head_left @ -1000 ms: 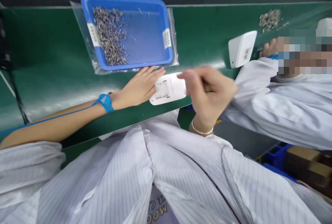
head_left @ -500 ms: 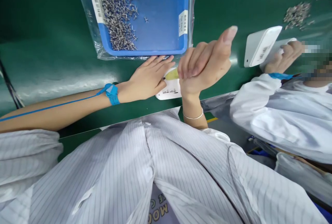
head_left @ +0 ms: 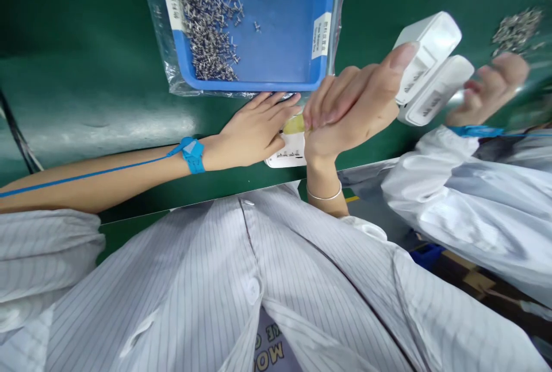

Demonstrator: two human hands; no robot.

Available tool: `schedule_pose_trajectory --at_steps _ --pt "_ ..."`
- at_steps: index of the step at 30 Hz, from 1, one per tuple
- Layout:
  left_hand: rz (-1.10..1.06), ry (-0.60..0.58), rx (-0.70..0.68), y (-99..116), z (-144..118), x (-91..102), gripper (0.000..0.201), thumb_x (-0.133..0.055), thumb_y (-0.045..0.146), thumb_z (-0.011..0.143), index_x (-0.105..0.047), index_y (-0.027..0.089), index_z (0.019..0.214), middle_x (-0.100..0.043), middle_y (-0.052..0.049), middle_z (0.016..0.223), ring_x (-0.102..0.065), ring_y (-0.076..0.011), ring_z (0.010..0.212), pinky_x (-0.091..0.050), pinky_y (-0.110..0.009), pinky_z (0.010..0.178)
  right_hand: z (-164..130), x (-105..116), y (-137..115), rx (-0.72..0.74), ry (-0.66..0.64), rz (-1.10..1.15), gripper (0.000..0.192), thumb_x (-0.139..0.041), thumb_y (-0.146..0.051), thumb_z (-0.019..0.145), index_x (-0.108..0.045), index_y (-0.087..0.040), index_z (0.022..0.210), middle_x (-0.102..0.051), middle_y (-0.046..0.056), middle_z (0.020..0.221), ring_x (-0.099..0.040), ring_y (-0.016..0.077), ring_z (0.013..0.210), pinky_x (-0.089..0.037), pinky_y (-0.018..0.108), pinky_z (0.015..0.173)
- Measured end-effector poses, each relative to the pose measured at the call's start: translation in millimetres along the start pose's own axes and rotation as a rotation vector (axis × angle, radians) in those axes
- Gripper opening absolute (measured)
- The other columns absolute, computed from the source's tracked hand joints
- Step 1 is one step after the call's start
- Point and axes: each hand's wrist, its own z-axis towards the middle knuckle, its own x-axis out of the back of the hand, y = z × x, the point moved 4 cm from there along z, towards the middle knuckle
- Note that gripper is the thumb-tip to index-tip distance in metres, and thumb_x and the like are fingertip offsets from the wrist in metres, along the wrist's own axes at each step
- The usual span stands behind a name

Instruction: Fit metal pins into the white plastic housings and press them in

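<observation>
My left hand [head_left: 254, 130] lies flat, fingers together, on a white plastic device [head_left: 288, 153] at the near edge of the green bench [head_left: 86, 73]. A blue wrist strap [head_left: 192, 154] circles that wrist. My right hand [head_left: 349, 107] is closed around a yellow-handled tool [head_left: 295, 125] whose tip meets the device between my hands; the thumb sticks up. Just beyond my fingers sits a blue tray [head_left: 276, 27] with several small metal screws [head_left: 209, 15].
To the right a co-worker's hand [head_left: 491, 87] in a white sleeve [head_left: 470, 188] holds two white devices [head_left: 431, 67] above the bench. A loose heap of screws [head_left: 517, 27] lies at the far right. A clear plastic bag [head_left: 159, 33] lies under the tray.
My right hand closed upright around the yellow tool and set it onto the device. The co-worker lifted a second white device against the first. The view dropped closer to the bench.
</observation>
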Motion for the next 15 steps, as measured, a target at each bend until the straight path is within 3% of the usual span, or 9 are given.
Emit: schedule_pose_trajectory --at_steps 2,4,7,9,11,13,15 --pt "0.008 -0.013 0.001 -0.5 -1.1 -0.4 0.061 -0.042 0.029 0.094 -0.036 0.014 0.152 -0.031 -0.006 0.164 -0.022 -0.0291 0.154 -0.015 -0.051 0.127 -2.7 2.9 -12.4 0.013 0.19 0.019 0.052 -0.009 -0.057 0.102 -0.014 -0.03 0.057 -0.021 -0.003 0.048 -0.033 0.0129 0.04 -0.039 0.031 0.043" --pt "0.01 -0.029 -0.01 0.6 -2.4 1.3 0.063 -0.044 0.029 0.093 -0.034 0.014 0.153 -0.029 -0.005 0.165 -0.019 -0.0283 0.155 -0.013 -0.05 0.127 -13.9 -0.8 -14.9 0.087 0.242 -0.061 0.053 -0.002 -0.056 0.102 -0.008 -0.03 0.056 -0.013 -0.005 0.044 -0.026 0.0119 0.035 -0.035 0.029 0.038" --pt "0.009 -0.051 -0.044 4.5 -4.5 5.9 0.071 -0.047 0.025 0.089 -0.028 0.01 0.156 -0.027 -0.008 0.165 -0.017 -0.0264 0.156 -0.01 -0.048 0.128 -43.1 -13.0 -3.1 0.346 0.142 -0.098 0.062 0.013 -0.06 0.096 -0.006 -0.027 0.048 -0.007 -0.003 0.036 -0.021 0.0113 0.028 -0.032 0.028 0.032" --pt "0.014 -0.055 -0.059 6.1 -6.1 8.7 0.073 -0.048 0.022 0.087 -0.027 0.006 0.156 -0.028 -0.01 0.165 -0.018 -0.0259 0.156 -0.01 -0.046 0.128 -64.6 -14.1 6.4 0.541 0.15 -0.015 0.066 0.012 -0.059 0.097 -0.008 -0.025 0.044 -0.009 -0.003 0.035 -0.02 0.0106 0.027 -0.03 0.027 0.032" --pt "0.026 -0.053 -0.07 6.4 -7.8 10.4 0.073 -0.048 0.022 0.087 -0.027 0.006 0.156 -0.027 -0.01 0.165 -0.017 -0.0259 0.156 -0.009 -0.045 0.128 -79.1 -10.3 11.4 0.642 0.104 0.078 0.068 0.002 -0.056 0.1 -0.014 -0.024 0.043 -0.017 -0.003 0.037 -0.026 0.0104 0.03 -0.034 0.027 0.036" --pt "0.042 -0.055 -0.074 6.6 -9.6 11.0 0.074 -0.05 0.023 0.088 -0.026 0.006 0.156 -0.027 -0.01 0.165 -0.018 -0.0258 0.156 -0.01 -0.045 0.128 -83.7 -1.0 9.3 0.642 -0.008 0.144 0.068 -0.007 -0.056 0.102 -0.021 -0.023 0.044 -0.024 -0.003 0.04 -0.033 0.0107 0.034 -0.039 0.028 0.042" --pt "0.074 -0.051 -0.056 8.9 -10.1 11.6 0.074 -0.051 0.024 0.089 -0.026 0.004 0.155 -0.03 -0.012 0.164 -0.022 -0.0259 0.155 -0.013 -0.043 0.128 -78.3 12.8 3.4 0.549 -0.141 0.113 0.069 -0.01 -0.061 0.101 -0.026 -0.023 0.045 -0.028 -0.003 0.042 -0.036 0.0109 0.037 -0.041 0.028 0.045"
